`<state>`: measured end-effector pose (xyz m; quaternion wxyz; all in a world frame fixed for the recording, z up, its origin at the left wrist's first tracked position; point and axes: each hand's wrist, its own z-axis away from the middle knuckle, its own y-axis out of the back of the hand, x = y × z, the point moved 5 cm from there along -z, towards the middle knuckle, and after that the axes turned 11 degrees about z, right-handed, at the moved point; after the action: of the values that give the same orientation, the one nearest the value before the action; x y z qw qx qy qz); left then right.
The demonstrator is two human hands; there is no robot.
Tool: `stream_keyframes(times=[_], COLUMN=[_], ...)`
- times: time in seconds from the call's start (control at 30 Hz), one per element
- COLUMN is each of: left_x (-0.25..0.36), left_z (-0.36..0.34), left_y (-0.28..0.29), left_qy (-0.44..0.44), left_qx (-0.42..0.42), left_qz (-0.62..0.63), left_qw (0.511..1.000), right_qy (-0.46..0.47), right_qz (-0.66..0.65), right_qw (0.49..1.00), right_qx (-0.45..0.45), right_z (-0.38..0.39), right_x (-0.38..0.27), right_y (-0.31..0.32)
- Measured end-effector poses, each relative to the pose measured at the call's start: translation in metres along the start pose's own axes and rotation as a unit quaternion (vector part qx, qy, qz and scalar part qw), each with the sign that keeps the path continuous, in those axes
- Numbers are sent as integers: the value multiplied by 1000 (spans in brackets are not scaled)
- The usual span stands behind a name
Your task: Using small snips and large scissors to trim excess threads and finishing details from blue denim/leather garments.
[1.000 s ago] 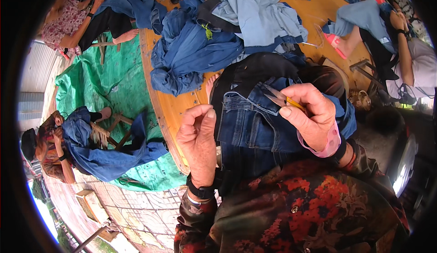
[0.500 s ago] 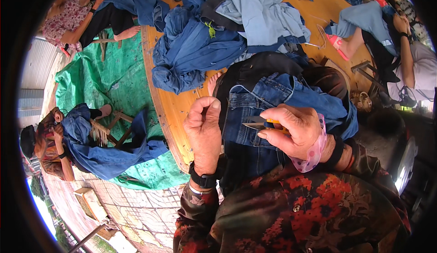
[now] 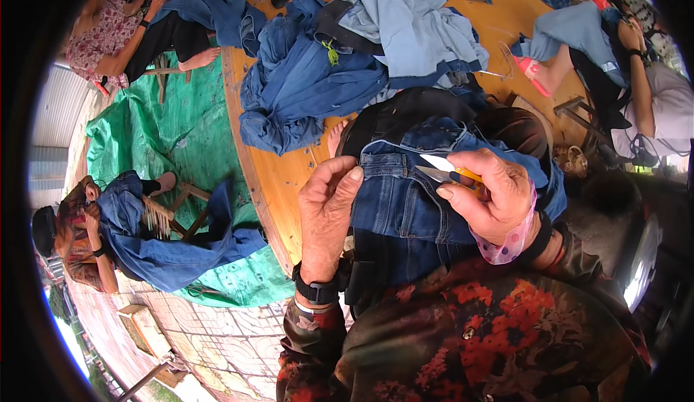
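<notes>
Across my lap lies a pair of dark blue jeans (image 3: 423,210), its waistband and a back pocket facing up. My left hand (image 3: 327,203) is closed, thumb and fingers pinched at the left end of the waistband. In my right hand (image 3: 491,192) are small thread snips (image 3: 436,173) with a yellow handle. Their two pointed blades are parted and aim left, just above the jeans near the waistband. No thread is plain enough to make out between the blades.
A heap of blue jeans (image 3: 311,77) and light blue denim (image 3: 401,26) lies ahead on the orange-brown board (image 3: 278,178). Other people with denim sit at left and right. A green tarp (image 3: 195,127) covers ground to the left, near a wooden stool (image 3: 191,203).
My left hand has moved slightly right onto the waistband. My right hand has shifted right and up, and the snips' blades have spread wider.
</notes>
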<state>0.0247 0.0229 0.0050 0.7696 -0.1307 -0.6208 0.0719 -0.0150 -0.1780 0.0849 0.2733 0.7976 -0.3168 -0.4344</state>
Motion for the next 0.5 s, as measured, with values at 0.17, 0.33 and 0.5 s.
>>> stream_keyframes(times=[0.17,0.33,0.5], left_x=[4,56,45], left_z=[1,-2,3], left_y=[5,-44,-83], left_qy=[-88,-263,-353], left_qx=[0,-73,-210], left_qz=[-69,-303,-471], left_qw=[994,913,780], right_qy=[-71,-169,-229], right_qz=[-58,-148,-264], right_qw=[995,973,936], right_qx=[22,48,51], right_z=[13,31,41], right_x=[19,39,50], right_y=[18,30,23])
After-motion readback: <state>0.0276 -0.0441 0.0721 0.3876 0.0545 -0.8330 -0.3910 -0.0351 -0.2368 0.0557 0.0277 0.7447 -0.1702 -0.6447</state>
